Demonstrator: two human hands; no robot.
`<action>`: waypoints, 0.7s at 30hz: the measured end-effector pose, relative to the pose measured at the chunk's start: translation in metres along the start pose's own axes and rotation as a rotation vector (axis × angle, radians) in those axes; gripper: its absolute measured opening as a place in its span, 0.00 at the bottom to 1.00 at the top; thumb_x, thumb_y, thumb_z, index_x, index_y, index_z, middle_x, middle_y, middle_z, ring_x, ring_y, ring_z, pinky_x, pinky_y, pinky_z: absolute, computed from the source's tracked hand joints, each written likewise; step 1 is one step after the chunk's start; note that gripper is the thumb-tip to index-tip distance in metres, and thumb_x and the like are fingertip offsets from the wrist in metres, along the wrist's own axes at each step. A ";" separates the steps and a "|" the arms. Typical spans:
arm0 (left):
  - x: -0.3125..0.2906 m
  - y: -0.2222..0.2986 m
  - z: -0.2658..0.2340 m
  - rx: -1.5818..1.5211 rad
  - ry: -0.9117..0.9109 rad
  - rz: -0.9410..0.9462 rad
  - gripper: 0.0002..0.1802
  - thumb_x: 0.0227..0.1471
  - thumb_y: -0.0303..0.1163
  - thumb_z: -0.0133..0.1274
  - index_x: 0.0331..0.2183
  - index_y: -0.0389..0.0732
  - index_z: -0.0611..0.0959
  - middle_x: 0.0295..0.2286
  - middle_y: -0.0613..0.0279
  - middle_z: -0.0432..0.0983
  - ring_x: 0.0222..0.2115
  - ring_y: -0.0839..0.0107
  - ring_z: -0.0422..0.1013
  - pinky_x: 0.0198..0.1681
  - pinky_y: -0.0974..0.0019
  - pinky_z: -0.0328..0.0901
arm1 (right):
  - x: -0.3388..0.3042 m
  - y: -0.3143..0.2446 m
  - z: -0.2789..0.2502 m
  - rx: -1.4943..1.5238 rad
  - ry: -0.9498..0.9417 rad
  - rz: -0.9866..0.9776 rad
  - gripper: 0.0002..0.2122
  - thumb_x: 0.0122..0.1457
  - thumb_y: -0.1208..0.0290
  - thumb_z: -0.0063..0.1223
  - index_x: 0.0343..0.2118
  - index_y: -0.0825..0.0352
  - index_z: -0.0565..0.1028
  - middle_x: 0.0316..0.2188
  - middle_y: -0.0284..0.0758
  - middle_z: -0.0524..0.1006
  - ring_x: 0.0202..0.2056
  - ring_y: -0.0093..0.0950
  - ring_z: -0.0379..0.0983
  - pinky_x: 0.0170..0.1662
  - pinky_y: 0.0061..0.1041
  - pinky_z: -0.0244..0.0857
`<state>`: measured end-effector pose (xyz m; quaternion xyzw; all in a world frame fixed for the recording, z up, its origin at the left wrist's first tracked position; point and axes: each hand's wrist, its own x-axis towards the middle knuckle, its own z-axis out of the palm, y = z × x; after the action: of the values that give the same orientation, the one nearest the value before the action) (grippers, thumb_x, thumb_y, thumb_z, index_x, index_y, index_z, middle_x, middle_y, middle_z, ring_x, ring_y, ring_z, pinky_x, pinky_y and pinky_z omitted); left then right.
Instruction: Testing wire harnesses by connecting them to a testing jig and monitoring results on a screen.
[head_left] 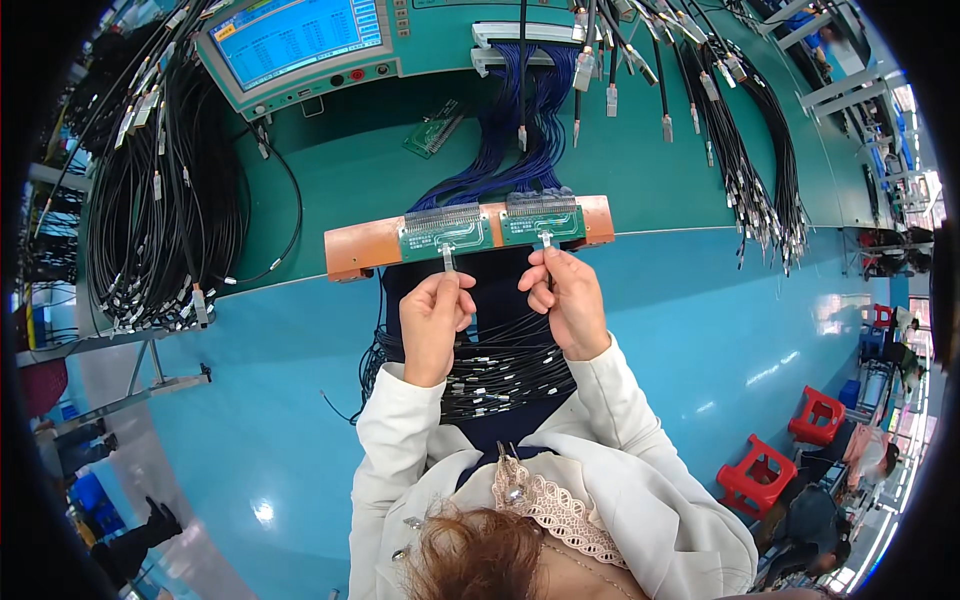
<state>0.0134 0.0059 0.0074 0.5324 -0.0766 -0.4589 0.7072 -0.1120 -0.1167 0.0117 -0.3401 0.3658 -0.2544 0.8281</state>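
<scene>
At the table's near edge lies a copper-coloured bar (352, 248) carrying two green circuit boards, a left board (472, 238) and a right board (566, 227). My left hand (430, 322) is closed, thumb and fingers pinching a silver cable connector (449, 258) at the left board's front edge. Likewise my right hand (574, 300) pinches another silver cable connector (546, 241) against the right board. How deep either connector sits in its socket cannot be made out. Dark blue wires (545, 130) run from the boards' far side. Many black cables (500, 375) with silver ends lie across my lap.
A tester with a lit screen (296, 42) stands at the back left, beside a white wire socket (525, 36). One loose green board (433, 133) lies on the green table (350, 160). Black cable bundles hang at left (170, 210) and right (735, 160). Red stools (757, 476) stand behind right.
</scene>
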 end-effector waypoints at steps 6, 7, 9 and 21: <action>0.005 0.003 0.006 -0.005 -0.008 -0.002 0.11 0.57 0.28 0.43 0.30 0.30 0.77 0.17 0.64 0.69 0.14 0.83 0.56 0.17 0.78 0.51 | 0.001 -0.001 -0.003 -0.005 0.009 -0.018 0.11 0.64 0.67 0.39 0.33 0.70 0.70 0.21 0.38 0.75 0.14 0.15 0.55 0.18 0.16 0.51; 0.008 0.002 0.009 0.012 -0.008 -0.002 0.11 0.57 0.28 0.43 0.30 0.30 0.77 0.17 0.64 0.69 0.14 0.83 0.57 0.17 0.78 0.51 | 0.002 -0.002 -0.005 -0.013 0.015 -0.035 0.11 0.64 0.66 0.39 0.33 0.70 0.70 0.21 0.39 0.75 0.14 0.15 0.54 0.18 0.16 0.51; 0.010 0.002 0.011 0.004 0.001 -0.002 0.11 0.57 0.28 0.43 0.30 0.30 0.77 0.17 0.64 0.68 0.15 0.82 0.57 0.18 0.78 0.51 | 0.006 -0.002 -0.004 -0.017 0.022 -0.028 0.12 0.64 0.66 0.39 0.33 0.70 0.70 0.21 0.40 0.75 0.14 0.15 0.54 0.18 0.16 0.51; 0.006 0.005 -0.016 0.347 -0.060 0.064 0.16 0.56 0.36 0.47 0.36 0.31 0.78 0.26 0.58 0.78 0.20 0.77 0.70 0.25 0.74 0.64 | -0.003 -0.022 0.003 -0.424 -0.119 -0.017 0.18 0.64 0.62 0.40 0.38 0.78 0.71 0.28 0.44 0.78 0.24 0.26 0.75 0.30 0.20 0.70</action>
<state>0.0293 0.0121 0.0027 0.6298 -0.1925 -0.4316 0.6165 -0.1151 -0.1276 0.0304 -0.5243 0.3585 -0.1582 0.7560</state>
